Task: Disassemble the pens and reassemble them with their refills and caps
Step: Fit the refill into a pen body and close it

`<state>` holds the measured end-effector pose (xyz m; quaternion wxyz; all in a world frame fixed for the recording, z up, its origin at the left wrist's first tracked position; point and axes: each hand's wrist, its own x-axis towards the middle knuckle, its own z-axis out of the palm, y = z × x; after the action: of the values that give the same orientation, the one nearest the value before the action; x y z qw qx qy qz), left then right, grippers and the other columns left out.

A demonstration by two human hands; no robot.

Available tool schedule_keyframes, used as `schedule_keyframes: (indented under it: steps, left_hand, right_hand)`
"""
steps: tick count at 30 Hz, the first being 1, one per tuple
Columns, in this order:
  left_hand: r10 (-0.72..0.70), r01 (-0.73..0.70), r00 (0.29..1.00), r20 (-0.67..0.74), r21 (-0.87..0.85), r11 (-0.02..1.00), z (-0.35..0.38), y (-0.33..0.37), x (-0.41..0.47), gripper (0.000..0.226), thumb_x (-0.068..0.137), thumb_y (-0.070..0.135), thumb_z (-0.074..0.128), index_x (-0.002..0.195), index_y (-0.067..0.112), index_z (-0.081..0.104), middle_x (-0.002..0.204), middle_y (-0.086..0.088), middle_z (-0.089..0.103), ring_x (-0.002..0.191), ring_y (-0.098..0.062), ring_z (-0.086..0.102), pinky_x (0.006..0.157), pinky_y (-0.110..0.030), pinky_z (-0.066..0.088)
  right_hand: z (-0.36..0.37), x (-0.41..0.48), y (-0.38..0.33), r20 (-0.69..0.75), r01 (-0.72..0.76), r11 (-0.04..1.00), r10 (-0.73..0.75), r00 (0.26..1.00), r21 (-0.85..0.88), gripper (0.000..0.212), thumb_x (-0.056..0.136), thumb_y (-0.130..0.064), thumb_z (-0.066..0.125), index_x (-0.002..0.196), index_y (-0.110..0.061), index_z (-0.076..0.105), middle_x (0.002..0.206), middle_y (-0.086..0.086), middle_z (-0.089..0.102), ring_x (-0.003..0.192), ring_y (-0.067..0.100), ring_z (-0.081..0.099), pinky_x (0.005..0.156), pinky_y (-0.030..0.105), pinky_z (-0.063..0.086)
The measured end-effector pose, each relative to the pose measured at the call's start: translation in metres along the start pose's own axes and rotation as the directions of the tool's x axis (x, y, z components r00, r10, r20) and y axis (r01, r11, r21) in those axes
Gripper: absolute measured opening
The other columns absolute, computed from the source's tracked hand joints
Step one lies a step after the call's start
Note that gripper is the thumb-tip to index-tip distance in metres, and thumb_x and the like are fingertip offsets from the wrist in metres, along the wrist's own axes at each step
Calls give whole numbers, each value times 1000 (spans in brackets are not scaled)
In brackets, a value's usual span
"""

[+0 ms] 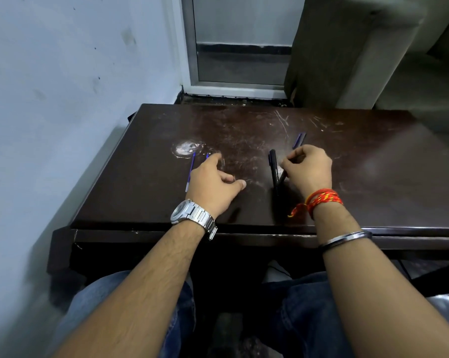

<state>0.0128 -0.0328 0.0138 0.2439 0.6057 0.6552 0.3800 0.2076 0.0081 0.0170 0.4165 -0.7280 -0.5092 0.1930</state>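
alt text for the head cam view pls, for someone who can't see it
Seen from above, a person's two hands work over pen parts on a scratched dark wooden table: the right hand pinches a dark pen piece beside a black pen barrel, while the left hand rests next to a thin blue refill. Another bluish pen part lies just beyond the right hand.

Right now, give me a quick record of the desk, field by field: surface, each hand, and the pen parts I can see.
surface: dark scratched table
left hand: resting on the table, fingers reaching toward a blue refill
right hand: closed on a black pen barrel
black pen parts: lying beside the right hand
blue piece: beyond the right hand, too blurred to identify
caps: cannot tell
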Motion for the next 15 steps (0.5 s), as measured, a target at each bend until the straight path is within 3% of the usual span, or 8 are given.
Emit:
schedule_keyframes:
  steps: [5, 9, 12, 15]
  left_hand:
    - [-16, 15, 1000, 14, 20, 1000, 1, -2, 3, 80, 71, 38, 81, 140, 17, 47, 69, 27, 63, 79, 6, 54, 83, -16, 37]
    - [-19, 18, 1000, 18, 42, 999, 1, -7, 4, 76, 71, 38, 81, 137, 18, 50, 78, 25, 67, 78, 9, 47, 81, -14, 34]
    - [-26, 26, 999, 25, 31, 999, 1, -7, 5, 75, 71, 37, 82, 136, 17, 52, 78, 23, 68, 83, 6, 52, 81, -13, 34]
    - [-33, 33, 999, 32, 27, 999, 1, -6, 4, 74, 71, 38, 82, 136, 17, 52, 79, 22, 69, 90, 1, 61, 82, -14, 36]
  right_hand:
    - [2, 6, 8, 20, -39, 999, 40, 999, -19, 35, 77, -18, 81, 104, -15, 59, 102, 7, 64, 86, 21, 60, 76, 28, 48]
    - [5, 7, 8, 14, -32, 996, 33, 999, -84, 21, 78, -19, 80, 96, -10, 73, 97, 13, 72, 88, 23, 67, 79, 22, 47]
    - [1, 7, 9, -25, -66, 996, 65, 998, -66, 15, 79, -17, 79, 92, -10, 76, 94, 14, 73, 82, 21, 67, 79, 23, 51]
    - [-3, 7, 11, -43, -108, 990, 104, 994, -92, 5, 80, -11, 74, 84, -11, 75, 93, 15, 72, 73, 18, 59, 73, 19, 45]
